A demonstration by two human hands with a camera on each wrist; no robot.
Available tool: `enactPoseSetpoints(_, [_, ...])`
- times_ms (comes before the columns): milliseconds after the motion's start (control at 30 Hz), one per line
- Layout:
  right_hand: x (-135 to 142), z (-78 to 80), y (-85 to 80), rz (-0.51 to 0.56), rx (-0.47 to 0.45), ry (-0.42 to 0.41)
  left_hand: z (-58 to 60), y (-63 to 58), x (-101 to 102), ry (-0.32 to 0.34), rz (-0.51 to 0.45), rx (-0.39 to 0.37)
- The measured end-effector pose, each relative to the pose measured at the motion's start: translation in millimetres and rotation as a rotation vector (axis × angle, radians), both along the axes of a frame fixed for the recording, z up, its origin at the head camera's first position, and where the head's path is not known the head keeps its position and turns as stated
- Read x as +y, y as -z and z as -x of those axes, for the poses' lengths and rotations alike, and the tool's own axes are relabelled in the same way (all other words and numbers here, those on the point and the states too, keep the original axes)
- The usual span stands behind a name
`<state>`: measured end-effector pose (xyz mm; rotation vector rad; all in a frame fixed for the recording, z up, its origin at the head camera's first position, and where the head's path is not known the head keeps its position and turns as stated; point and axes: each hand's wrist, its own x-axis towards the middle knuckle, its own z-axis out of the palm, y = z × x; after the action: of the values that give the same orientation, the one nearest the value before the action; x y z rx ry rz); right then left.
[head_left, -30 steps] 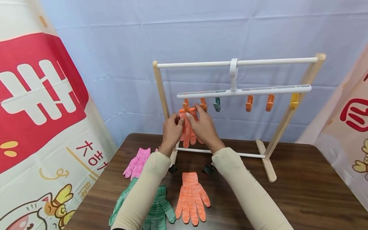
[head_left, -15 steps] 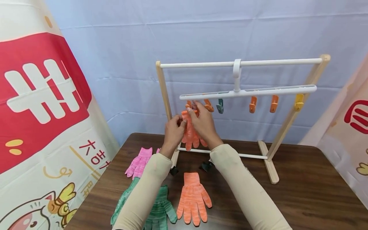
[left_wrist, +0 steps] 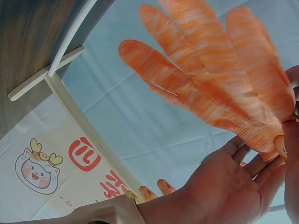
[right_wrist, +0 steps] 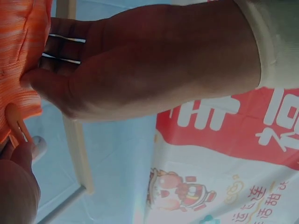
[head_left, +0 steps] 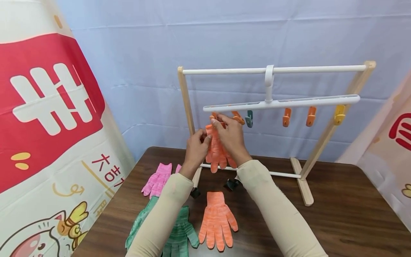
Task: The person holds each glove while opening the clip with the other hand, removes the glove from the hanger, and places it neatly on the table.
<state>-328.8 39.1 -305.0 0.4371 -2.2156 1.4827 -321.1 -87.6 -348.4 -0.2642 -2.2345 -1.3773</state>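
Note:
An orange knit glove (head_left: 216, 153) hangs fingers down below the left end of the white hanger (head_left: 244, 106). My left hand (head_left: 197, 147) pinches its cuff from the left side, thumb in front, as the right wrist view shows. My right hand (head_left: 232, 137) pinches an orange clothespin (right_wrist: 17, 123) with thumb and fingers, right at the cuff edge. In the left wrist view the glove's fingers (left_wrist: 201, 60) spread toward the top, and my right hand (left_wrist: 229, 182) reaches up beneath the cuff. The clothespin is largely hidden behind my right fingers in the head view.
A second orange glove (head_left: 216, 221) lies flat on the dark wooden table (head_left: 340, 214). Green gloves (head_left: 179, 232) and pink gloves (head_left: 157, 178) lie to its left. Further clothespins, orange (head_left: 287, 117), green (head_left: 249, 119) and yellow (head_left: 339, 115), hang along the hanger on the rack (head_left: 318, 142).
The right fingers have risen from the cuff's right side onto the clothespin, and the neighbouring orange clothespin is pushed aslant. The left hand keeps hold of the cuff; the view has shifted slightly.

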Motion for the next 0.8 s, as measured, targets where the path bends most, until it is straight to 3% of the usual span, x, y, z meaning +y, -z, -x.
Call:
enactPoseSetpoints(300, [2,0.2,-4.7,0.065,-0.026,-0.003,-7.8,3.1,-4,0.024,0.011,0.004])
enactPoseSetpoints(600, [1,-0.8,-3.0,0.082,-0.021,0.029,-14.8,13.7,-6,0.031,0.038,-0.022])
enactPoseSetpoints(800, [1,-1.1,-3.6,0.081,-0.028,0.000,-21.2,22.6,-7,0.037,0.033,-0.062])
